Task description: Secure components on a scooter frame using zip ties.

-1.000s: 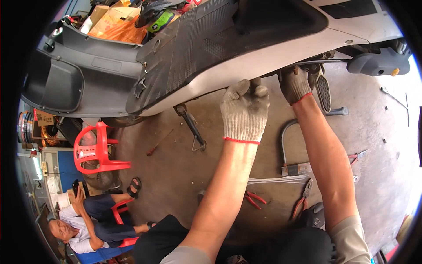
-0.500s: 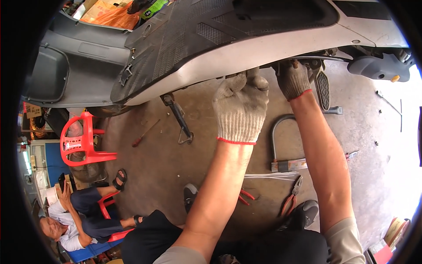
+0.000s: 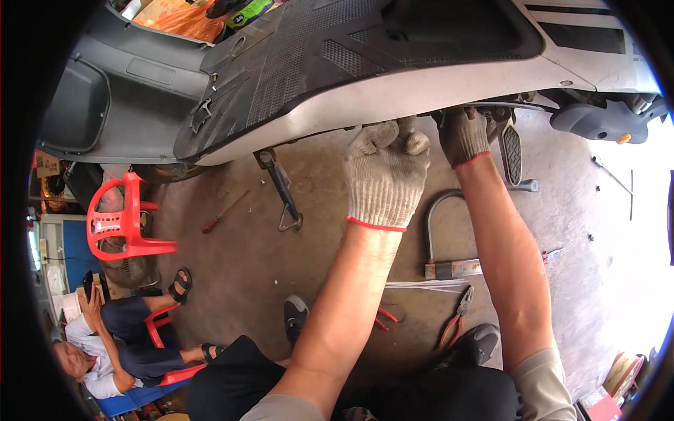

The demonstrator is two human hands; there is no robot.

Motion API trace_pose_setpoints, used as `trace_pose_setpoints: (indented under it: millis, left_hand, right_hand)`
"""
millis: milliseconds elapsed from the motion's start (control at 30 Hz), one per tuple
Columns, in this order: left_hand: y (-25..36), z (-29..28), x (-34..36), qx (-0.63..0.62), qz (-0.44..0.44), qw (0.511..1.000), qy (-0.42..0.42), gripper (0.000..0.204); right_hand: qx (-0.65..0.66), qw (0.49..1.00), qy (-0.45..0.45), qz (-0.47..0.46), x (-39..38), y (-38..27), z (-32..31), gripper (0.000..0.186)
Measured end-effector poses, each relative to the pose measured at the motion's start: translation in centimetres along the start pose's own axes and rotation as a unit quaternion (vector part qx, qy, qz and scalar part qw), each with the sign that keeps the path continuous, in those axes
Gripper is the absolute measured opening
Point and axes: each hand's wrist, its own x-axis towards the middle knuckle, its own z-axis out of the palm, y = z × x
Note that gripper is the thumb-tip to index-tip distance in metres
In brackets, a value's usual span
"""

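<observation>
Along the top lies a scooter with a pale side panel point(image 3: 421, 90) and a dark ribbed footboard point(image 3: 295, 63). My left hand point(image 3: 387, 165), in a knitted work glove with a red cuff, is at the panel's lower edge. Its fingers are curled, one reaching up under the edge; what they hold is hidden. My right hand point(image 3: 465, 137), in a matching dirtier glove, reaches beneath the panel beside the black footrest point(image 3: 513, 154). Its fingertips are out of sight under the scooter. Left of my hands, the side stand point(image 3: 281, 191) points down toward the floor.
On the floor lie a hacksaw point(image 3: 449, 269), white strips point(image 3: 425, 285), red-handled pliers point(image 3: 458, 317), another red-handled tool point(image 3: 386, 318) and a screwdriver point(image 3: 223, 212). A red plastic chair point(image 3: 119, 223) stands left. A seated person point(image 3: 116, 344) holds a phone. Small metal parts point(image 3: 201, 116) rest on the footboard.
The view has shifted slightly, so the floor things and chair appear a little farther left. Both hands stay at the scooter's lower edge, with little visible change in their grip.
</observation>
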Motion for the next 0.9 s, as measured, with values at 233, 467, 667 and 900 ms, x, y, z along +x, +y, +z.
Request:
trace_pose_setpoints:
  millis: [233, 467, 667, 900]
  left_hand:
    - [-0.2, -0.4, 0.1, -0.02, -0.008, 1.0, 0.001, 0.016]
    - [-0.6, 0.7, -0.9, 0.012, 0.024, 0.999, 0.026, 0.031]
    - [-1.2, 0.3, -0.6, -0.024, 0.018, 0.999, -0.022, 0.028]
    - [-1.2, -0.6, 0.3, -0.02, 0.038, 0.999, -0.008, 0.024]
  right_hand:
    - [-0.006, 0.998, -0.063, 0.019, 0.1, -0.1, -0.4, 0.015]
    - [-0.001, 0.998, -0.056, 0.013, 0.1, -0.5, -1.0, 0.017]
    - [0.033, 0.999, -0.001, -0.004, -0.1, 0.4, -0.1, 0.018]
    - [0.04, 0.999, -0.021, -0.005, -0.2, 0.0, -0.7, 0.018]
